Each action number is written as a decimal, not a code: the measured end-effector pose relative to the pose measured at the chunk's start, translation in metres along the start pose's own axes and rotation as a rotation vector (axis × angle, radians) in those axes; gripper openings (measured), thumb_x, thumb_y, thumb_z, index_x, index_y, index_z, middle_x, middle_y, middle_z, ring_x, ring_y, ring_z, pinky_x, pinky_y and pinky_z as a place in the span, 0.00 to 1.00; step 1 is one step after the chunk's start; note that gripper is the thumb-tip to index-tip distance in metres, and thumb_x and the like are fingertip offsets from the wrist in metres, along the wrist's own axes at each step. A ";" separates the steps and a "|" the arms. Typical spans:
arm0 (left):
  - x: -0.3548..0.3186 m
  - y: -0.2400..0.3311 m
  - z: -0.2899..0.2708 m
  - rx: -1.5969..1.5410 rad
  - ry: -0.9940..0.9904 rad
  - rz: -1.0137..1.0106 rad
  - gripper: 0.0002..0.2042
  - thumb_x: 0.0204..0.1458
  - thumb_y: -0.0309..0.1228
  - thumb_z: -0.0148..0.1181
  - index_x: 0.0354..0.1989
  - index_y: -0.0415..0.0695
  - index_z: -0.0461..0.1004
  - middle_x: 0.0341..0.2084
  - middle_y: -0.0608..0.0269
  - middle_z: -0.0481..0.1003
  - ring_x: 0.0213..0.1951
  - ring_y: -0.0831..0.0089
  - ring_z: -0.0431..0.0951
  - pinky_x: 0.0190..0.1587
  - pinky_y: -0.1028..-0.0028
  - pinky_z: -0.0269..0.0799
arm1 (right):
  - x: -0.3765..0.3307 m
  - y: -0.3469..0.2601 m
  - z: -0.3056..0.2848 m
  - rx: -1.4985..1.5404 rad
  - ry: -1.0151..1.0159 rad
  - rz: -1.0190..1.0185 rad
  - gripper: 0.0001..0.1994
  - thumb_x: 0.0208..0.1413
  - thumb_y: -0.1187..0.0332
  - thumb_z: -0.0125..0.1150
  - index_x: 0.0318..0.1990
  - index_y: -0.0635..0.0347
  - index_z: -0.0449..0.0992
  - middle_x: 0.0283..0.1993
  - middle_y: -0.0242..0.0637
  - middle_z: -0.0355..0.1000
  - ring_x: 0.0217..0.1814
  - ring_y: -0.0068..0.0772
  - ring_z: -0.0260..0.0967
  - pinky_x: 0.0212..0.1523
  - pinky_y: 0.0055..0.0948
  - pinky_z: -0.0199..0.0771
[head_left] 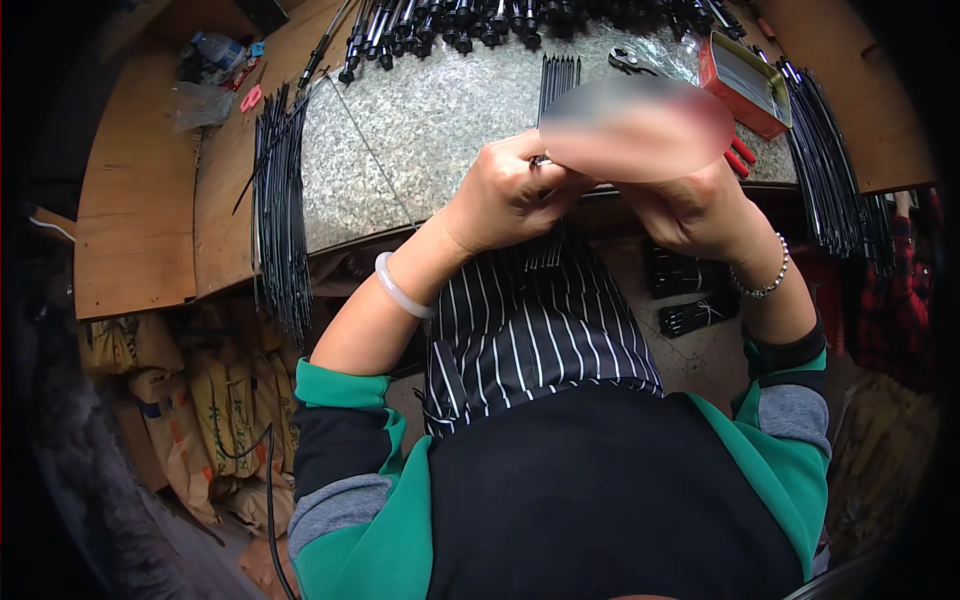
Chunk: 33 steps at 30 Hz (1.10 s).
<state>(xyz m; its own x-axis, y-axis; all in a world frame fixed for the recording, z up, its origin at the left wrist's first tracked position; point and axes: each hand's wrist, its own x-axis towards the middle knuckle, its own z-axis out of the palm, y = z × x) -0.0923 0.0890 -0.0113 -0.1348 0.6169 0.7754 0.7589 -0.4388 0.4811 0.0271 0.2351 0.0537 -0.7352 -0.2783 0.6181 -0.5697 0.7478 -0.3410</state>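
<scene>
Both hands are raised together over the near edge of the speckled stone tabletop (390, 150). My left hand (515, 190) is closed, with curled fingers around a small dark bit that I cannot make out. My right hand (685, 210) is also curled close beside it. A blurred oval patch covers the right fingers and whatever lies between the hands. Just beyond them, a row of thin black rods (560, 78) with pointed ends lies on the stone. Pliers with a black head (635, 62) lie past the blur.
Many black rods with thick fittings (460, 25) line the far edge. Long thin black rods hang in bundles at the left (280, 200) and right (830, 170). An open red tin (745, 90) sits at right beside red handles (742, 155). Sacks (215, 400) stand below left.
</scene>
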 end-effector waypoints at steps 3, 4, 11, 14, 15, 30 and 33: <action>0.000 0.000 0.000 -0.006 -0.008 -0.015 0.11 0.40 0.19 0.62 0.34 0.44 0.74 0.38 0.59 0.78 0.30 0.66 0.78 0.29 0.74 0.73 | -0.001 0.000 0.001 0.041 0.002 0.035 0.20 0.43 0.78 0.57 0.48 0.54 0.78 0.23 0.28 0.59 0.22 0.25 0.50 0.26 0.23 0.54; -0.001 0.001 -0.001 0.007 -0.023 -0.023 0.11 0.40 0.19 0.62 0.34 0.44 0.74 0.38 0.60 0.78 0.30 0.66 0.78 0.29 0.74 0.73 | 0.000 -0.001 0.001 0.033 0.005 0.029 0.20 0.44 0.77 0.57 0.48 0.54 0.78 0.23 0.28 0.59 0.22 0.25 0.49 0.26 0.23 0.54; 0.004 0.009 -0.002 0.036 -0.062 -0.086 0.11 0.41 0.19 0.62 0.34 0.44 0.75 0.38 0.60 0.78 0.30 0.66 0.78 0.29 0.74 0.73 | 0.003 -0.004 0.004 -0.042 0.004 -0.027 0.19 0.45 0.76 0.57 0.47 0.54 0.78 0.23 0.28 0.59 0.21 0.25 0.50 0.26 0.23 0.55; 0.003 0.006 -0.001 0.019 -0.042 -0.070 0.11 0.41 0.19 0.62 0.34 0.44 0.75 0.39 0.60 0.78 0.30 0.66 0.78 0.29 0.74 0.74 | 0.003 -0.004 0.001 -0.082 0.003 -0.045 0.18 0.45 0.76 0.57 0.47 0.55 0.78 0.22 0.28 0.59 0.21 0.25 0.50 0.26 0.23 0.55; 0.003 0.004 0.000 0.004 -0.025 -0.043 0.11 0.41 0.19 0.62 0.34 0.45 0.75 0.39 0.60 0.78 0.30 0.66 0.78 0.29 0.74 0.74 | 0.002 -0.004 -0.001 -0.104 0.005 -0.048 0.18 0.45 0.76 0.57 0.47 0.55 0.78 0.22 0.27 0.59 0.21 0.25 0.50 0.26 0.23 0.55; 0.001 0.000 0.001 -0.027 0.001 -0.008 0.13 0.40 0.19 0.63 0.36 0.46 0.76 0.40 0.61 0.78 0.30 0.67 0.78 0.29 0.75 0.74 | 0.003 -0.006 -0.004 -0.234 -0.009 -0.049 0.18 0.46 0.73 0.56 0.47 0.51 0.77 0.25 0.26 0.62 0.21 0.25 0.51 0.27 0.23 0.55; 0.001 0.001 0.000 -0.040 -0.008 -0.006 0.14 0.39 0.18 0.63 0.36 0.46 0.75 0.39 0.61 0.78 0.30 0.67 0.78 0.29 0.75 0.74 | 0.003 -0.006 -0.004 -0.278 -0.029 -0.054 0.18 0.45 0.70 0.56 0.48 0.48 0.76 0.27 0.25 0.63 0.21 0.25 0.52 0.27 0.22 0.56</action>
<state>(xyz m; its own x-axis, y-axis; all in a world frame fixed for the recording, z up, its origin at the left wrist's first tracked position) -0.0916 0.0897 -0.0101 -0.1343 0.6248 0.7691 0.7320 -0.4606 0.5020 0.0299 0.2322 0.0598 -0.7189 -0.3362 0.6083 -0.4885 0.8671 -0.0980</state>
